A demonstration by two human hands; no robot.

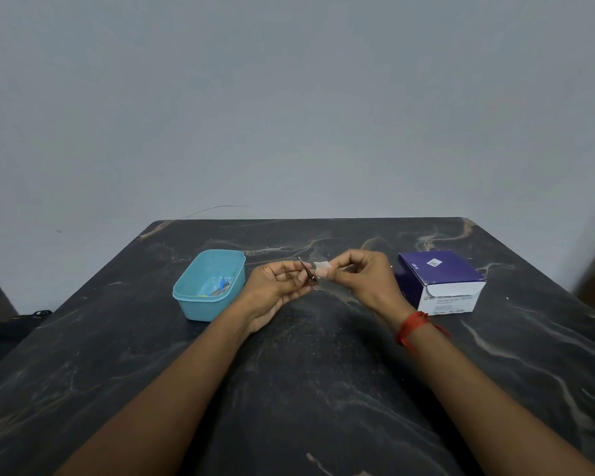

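Over the dark table [306,389], the left hand [275,290] holds a small metal tool [308,271] and the right hand [364,280] pinches a white pad [322,267].

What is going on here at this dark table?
A person works above a dark marble-patterned table. The left hand grips a small thin metal tool, and the right hand pinches a small white square pad right beside it; perhaps the tool is being wiped. A light blue plastic tub holding a few small tools stands to the left, and a purple and white cardboard box to the right.
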